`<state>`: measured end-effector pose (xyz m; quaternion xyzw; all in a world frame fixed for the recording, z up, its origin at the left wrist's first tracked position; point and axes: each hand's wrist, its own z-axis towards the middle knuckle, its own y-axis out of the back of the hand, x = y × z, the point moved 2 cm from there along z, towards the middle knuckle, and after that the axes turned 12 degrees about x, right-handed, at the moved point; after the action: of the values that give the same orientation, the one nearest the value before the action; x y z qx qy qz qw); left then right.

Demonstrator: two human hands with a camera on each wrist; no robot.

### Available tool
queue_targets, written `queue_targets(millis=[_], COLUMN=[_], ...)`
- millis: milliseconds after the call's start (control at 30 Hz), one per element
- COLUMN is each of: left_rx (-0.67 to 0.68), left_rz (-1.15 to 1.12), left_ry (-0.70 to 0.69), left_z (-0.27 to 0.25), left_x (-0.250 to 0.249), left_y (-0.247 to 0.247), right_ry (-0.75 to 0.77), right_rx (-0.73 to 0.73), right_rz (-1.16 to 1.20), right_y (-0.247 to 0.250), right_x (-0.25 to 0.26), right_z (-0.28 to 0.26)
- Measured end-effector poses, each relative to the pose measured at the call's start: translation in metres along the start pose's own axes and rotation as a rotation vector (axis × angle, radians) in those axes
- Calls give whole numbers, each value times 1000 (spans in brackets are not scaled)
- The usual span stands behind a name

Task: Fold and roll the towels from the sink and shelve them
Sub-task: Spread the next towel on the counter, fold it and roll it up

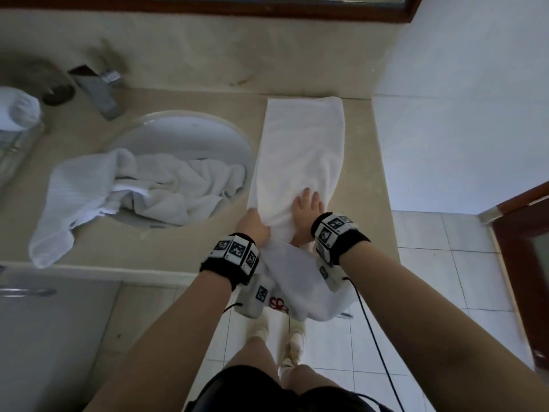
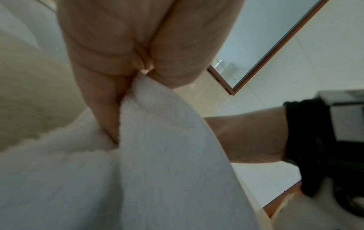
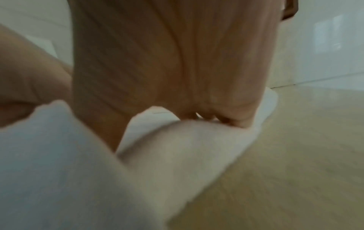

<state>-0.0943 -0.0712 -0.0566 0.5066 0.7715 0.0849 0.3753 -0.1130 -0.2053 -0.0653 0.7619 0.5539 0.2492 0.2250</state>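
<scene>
Left hand (image 1: 254,226) pinches the towel (image 1: 300,156) edge; right hand (image 1: 306,208), just beside it, presses flat on top, fingers straight.

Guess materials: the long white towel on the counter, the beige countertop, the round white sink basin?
Long white towel: looks like cotton terry; matte, nubby pile shows in the left wrist view.
Beige countertop: probably polished stone or a stone-look composite; faint mottling, soft sheen.
Round white sink basin: likely glazed ceramic; smooth, glossy white surface.

Towel (image 1: 300,150) white terry cloth (matt, nubby); faucet (image 1: 98,90) brushed metal.
</scene>
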Motion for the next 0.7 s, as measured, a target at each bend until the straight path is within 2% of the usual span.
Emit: queue_targets(millis=[67, 133, 267, 367, 467, 533, 600, 700], left_rx=[-92, -124, 117, 256, 296, 293, 294, 323], left_rz=[-105, -182, -337, -154, -87, -162, -225, -127], left_ry=[1, -8, -29, -18, -22, -56, -76, -121], left_z=[-3, -6, -23, -38, -40, -40, -42, -52], left_x=[8, 16, 27, 26, 22, 21, 21, 21], left_y=[7, 8, -6, -6, -2, -3, -6, -10], right_ry=[29, 45, 26, -6, 30, 57, 48, 18], right_rx=[-40, -67, -91, -84, -217, -163, -38, 102], right_rz=[-22, -29, -37, -75, -144, -177, -181, -161], right_y=[-3, -7, -11, -9, -8, -21, -37, -46], right_x=[-6, -8, -6, 2, 23, 34, 32, 24], right_z=[-3, -5, -8, -23, -43, -48, -46, -45])
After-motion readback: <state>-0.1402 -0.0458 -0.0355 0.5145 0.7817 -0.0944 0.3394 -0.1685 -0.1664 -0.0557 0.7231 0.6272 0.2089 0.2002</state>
